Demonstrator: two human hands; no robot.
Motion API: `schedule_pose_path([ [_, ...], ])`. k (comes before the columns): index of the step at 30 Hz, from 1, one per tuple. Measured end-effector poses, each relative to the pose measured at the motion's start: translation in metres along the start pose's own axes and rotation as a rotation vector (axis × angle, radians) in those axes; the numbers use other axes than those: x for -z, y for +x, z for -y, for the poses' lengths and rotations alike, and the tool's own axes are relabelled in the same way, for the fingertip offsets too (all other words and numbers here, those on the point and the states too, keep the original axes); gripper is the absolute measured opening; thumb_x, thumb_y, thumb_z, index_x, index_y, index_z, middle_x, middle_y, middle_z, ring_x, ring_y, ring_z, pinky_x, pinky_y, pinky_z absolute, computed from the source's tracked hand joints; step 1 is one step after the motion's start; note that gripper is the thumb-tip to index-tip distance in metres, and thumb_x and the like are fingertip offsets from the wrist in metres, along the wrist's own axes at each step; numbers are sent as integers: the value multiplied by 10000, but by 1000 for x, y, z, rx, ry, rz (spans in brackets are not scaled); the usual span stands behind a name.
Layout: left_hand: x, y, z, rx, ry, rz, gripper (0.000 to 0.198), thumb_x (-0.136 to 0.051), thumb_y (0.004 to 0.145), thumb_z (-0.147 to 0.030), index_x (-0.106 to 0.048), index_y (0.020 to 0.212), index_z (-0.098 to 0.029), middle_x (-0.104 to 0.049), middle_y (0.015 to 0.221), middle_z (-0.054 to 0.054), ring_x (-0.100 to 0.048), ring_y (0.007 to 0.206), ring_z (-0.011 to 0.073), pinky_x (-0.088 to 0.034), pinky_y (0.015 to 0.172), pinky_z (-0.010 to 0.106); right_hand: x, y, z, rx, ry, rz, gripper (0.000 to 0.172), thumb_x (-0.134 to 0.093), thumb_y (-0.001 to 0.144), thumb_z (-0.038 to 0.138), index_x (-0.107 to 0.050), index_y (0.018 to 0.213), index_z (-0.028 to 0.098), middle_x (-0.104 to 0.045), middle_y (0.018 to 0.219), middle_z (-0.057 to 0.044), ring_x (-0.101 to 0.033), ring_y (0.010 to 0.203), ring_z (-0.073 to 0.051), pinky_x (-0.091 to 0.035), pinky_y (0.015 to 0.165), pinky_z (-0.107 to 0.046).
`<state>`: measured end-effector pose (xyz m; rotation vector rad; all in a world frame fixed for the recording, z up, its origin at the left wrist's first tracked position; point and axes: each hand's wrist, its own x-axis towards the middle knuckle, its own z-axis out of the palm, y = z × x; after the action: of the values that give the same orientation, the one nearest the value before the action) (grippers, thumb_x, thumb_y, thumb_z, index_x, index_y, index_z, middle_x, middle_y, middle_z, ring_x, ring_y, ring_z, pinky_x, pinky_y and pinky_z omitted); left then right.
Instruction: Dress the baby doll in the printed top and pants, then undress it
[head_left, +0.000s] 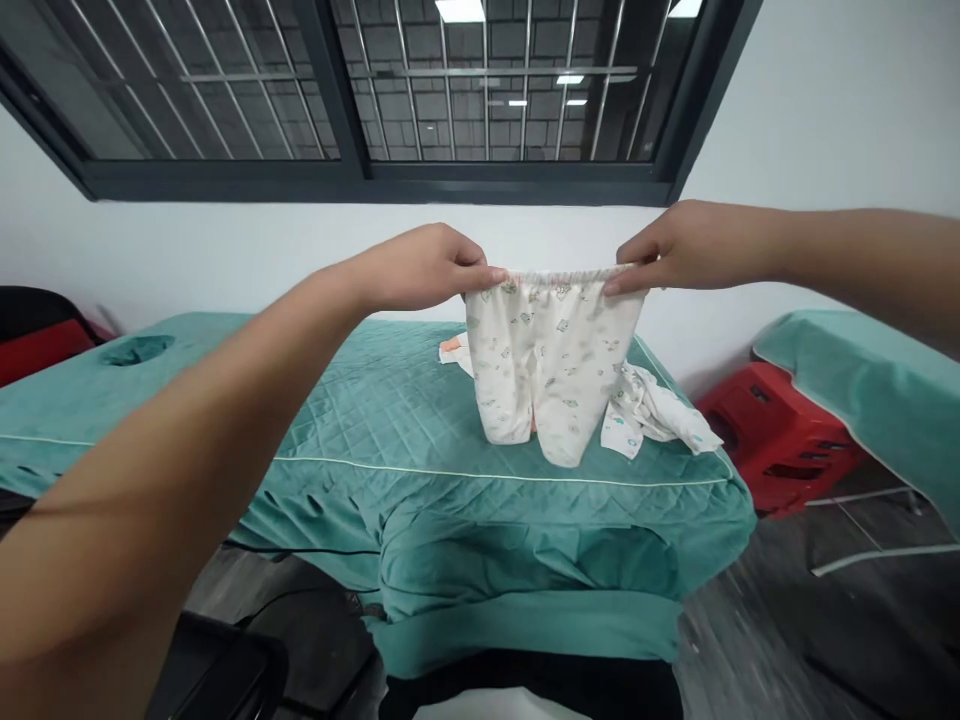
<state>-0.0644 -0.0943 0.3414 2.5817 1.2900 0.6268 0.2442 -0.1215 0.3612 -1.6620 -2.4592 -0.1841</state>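
A small pair of white baby pants (559, 350) with a printed pattern hangs upright in front of me, its gathered elastic waistband stretched between my hands. My left hand (442, 268) pinches the left end of the waistband between thumb and fingers. At the right end, my right hand (667, 250) grips the same band. Both legs of the pants hang down over the green bed (375, 400). To the right on the cover lies a crumpled white printed garment (660, 410). Partly hidden behind the pants is another white cloth with an orange patch (455, 347).
The quilted bed has a face hole (139, 350) at its left end. A red plastic stool (776, 435) stands right of it, beside another green-covered surface (877, 370). Behind are a white wall and a barred window (495, 110). A black chair (217, 670) is at lower left.
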Motion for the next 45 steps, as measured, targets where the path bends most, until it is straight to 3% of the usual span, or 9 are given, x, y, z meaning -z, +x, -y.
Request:
schedule_pose_path([
  [12, -58, 6, 1, -59, -448, -517, 210, -705, 823, -358, -609, 747, -187, -567, 663, 4, -608, 768, 176, -468, 662, 277, -48, -14, 45, -43, 817, -69, 502, -634, 824, 702, -713, 768, 209, -701, 831, -73, -662, 813, -208, -567, 714, -368],
  [19, -117, -9, -7, -287, -890, -435, 310, -478, 997, -440, -645, 1154, -231, -691, 1023, 51, -670, 1015, 182, -534, 916, 334, -116, 7, 92, -40, 1019, -256, 457, -736, 765, 627, -642, 943, 216, -686, 963, -59, -647, 948, -259, -557, 806, -406],
  [23, -159, -20, 10, -94, -902, -546, 619, -739, 827, -409, -495, 1378, -267, -498, 1494, 86, -511, 1352, 250, -487, 1047, 347, -133, 24, 95, -94, 1142, -356, 477, -654, 819, 656, -621, 1010, 220, -687, 979, -67, -647, 984, -265, -561, 827, -417],
  [28, -218, -34, 35, 172, -895, -85, 457, -687, 847, -448, -622, 1223, -197, -715, 1204, 93, -660, 1135, 275, -525, 990, 400, -133, 43, 72, -160, 1168, -417, 581, -540, 850, 741, -578, 1187, 269, -702, 961, -67, -672, 999, -285, -584, 792, -431],
  [31, -228, -40, 46, 231, -829, -187, 355, -652, 846, -450, -668, 1083, -186, -701, 1162, 103, -657, 1103, 278, -529, 974, 405, -146, 54, 51, -276, 1198, -430, 572, -524, 863, 723, -560, 1233, 289, -712, 977, -69, -684, 985, -296, -589, 744, -427],
  [34, -213, -45, 53, 168, -765, -467, 334, -687, 779, -394, -659, 1054, -206, -581, 1346, 108, -577, 1230, 288, -487, 1051, 398, -172, 55, 37, -378, 1311, -230, 493, -572, 865, 656, -594, 1173, 271, -720, 1005, -78, -693, 901, -279, -574, 656, -388],
  [38, -195, -40, 72, 287, -784, -570, 238, -680, 770, -330, -603, 980, -247, -674, 1083, 36, -641, 983, 222, -538, 874, 342, -201, 50, 26, -192, 1137, 703, 460, -615, 854, 636, -646, 1065, 228, -733, 894, -76, -690, 714, -227, -527, 596, -340],
  [40, -199, -28, 92, 425, -727, -584, 177, -676, 778, -314, -558, 888, -239, -664, 915, 8, -631, 859, 193, -529, 793, 313, -212, 58, 16, -73, 1029, 881, 467, -600, 871, 628, -635, 1124, 237, -734, 976, -78, -704, 809, -238, -548, 695, -365],
  [45, -243, 19, 151, 639, -601, -306, 289, -633, 824, -285, -555, 1086, -189, -664, 1066, 92, -648, 1026, 255, -516, 918, 398, -268, 120, -32, -247, 754, 108, 559, -554, 879, 636, -533, 1303, 272, -574, 1365, -138, -538, 1283, -326, -455, 1056, -506],
])
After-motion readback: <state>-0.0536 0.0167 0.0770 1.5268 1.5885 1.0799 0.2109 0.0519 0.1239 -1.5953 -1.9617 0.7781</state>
